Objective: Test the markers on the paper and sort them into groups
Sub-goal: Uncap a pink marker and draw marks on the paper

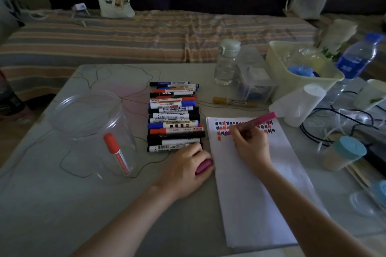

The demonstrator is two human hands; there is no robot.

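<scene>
From the head camera, the sheet of paper (pixel 257 190) lies on the counter (pixel 62 204), and everything else sits around it. The right hand (pixel 249 144) rests on the upper part of the paper, its fingers (pixel 240 131) curled round a pink marker (pixel 253 122) whose tip touches the sheet just below rows of red and dark blue test marks (pixel 242 126). The left hand (pixel 186 165) lies on the counter just left of the paper, fingers wrapped over a pink cap (pixel 203 166) that pokes out at the paper's edge. Left of the paper's top half, a stack of markers (pixel 174 119) lies side by side, blue, red and black caps among them, the nearest one touching the left hand's fingertips. Further left stands a clear plastic jar (pixel 89 127) with one red marker (pixel 116 153) leaning inside it. Just above the paper a yellow marker (pixel 231 101) lies alone. Above and right of the paper are a small clear bottle (pixel 226 62), a pale basket (pixel 302 69) and a blue-labelled water bottle (pixel 355 58).
</scene>
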